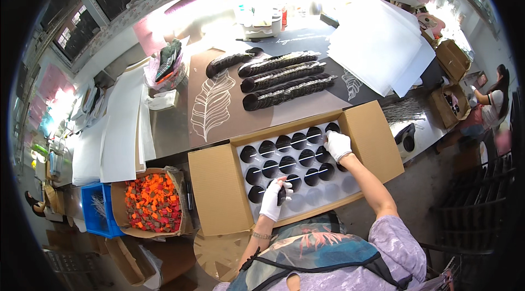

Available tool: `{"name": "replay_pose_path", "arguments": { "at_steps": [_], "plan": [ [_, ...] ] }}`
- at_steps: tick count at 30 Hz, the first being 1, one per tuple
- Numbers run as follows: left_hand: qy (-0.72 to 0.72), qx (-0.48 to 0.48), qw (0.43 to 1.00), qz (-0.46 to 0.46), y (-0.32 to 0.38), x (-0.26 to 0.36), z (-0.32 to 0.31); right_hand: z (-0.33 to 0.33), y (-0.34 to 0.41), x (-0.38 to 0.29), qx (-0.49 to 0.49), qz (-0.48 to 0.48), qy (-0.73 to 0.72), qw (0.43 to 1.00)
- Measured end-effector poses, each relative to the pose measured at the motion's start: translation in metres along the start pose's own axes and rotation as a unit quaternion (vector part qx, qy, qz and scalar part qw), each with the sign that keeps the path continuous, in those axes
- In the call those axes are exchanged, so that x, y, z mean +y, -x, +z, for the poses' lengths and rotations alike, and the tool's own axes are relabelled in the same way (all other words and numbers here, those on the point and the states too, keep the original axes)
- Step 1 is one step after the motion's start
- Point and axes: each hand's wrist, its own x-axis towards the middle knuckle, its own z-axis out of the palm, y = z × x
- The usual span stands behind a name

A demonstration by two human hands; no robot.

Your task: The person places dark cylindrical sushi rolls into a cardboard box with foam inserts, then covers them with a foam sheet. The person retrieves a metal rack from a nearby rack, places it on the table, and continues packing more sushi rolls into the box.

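Note:
An open cardboard box (221, 186) lies before me, its end flaps folded outward. Inside is a pale layer (270, 209) carrying rows of round dark lenses (287, 164). Fainter round shapes (313, 197) show through along its near side. My left hand (274, 200), in a white glove with bare fingertips, holds a small dark lens or lens stack (281, 196) over the box's near left part. My right hand (338, 145), also gloved, reaches down at the far right corner, fingertips beside the dark lenses. Whether it grips one is hidden.
Behind the box, several long rows of stacked dark lenses (287, 92) lie on a printed mat (256, 118). White sheets (375, 45) are at right. A carton of orange and red clips (154, 200) and a blue bin (102, 225) stand left. Another person (490, 102) is far right.

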Motion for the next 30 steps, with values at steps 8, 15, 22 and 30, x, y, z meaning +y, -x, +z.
{"name": "replay_pose_path", "arguments": {
  "at_steps": [8, 15, 22, 30],
  "plan": [
    [0.097, -0.011, 0.995, -0.026, 0.0, 0.002, -0.003, 0.001, 0.004, -0.022, 0.09, -0.036, 0.015, 0.995],
    [0.218, -0.004, 0.975, -0.039, 0.003, 0.008, 0.014, 0.009, 0.003, -0.059, 0.037, -0.012, -0.027, 0.999],
    [0.332, 0.06, 0.939, 0.069, -0.016, 0.008, 0.029, -0.052, 0.051, -0.092, -0.289, -0.167, -0.102, 0.937],
    [0.224, -0.059, 0.971, 0.053, -0.012, -0.02, 0.052, -0.086, 0.119, -0.097, -0.269, -0.089, -0.077, 0.956]
  ]
}}
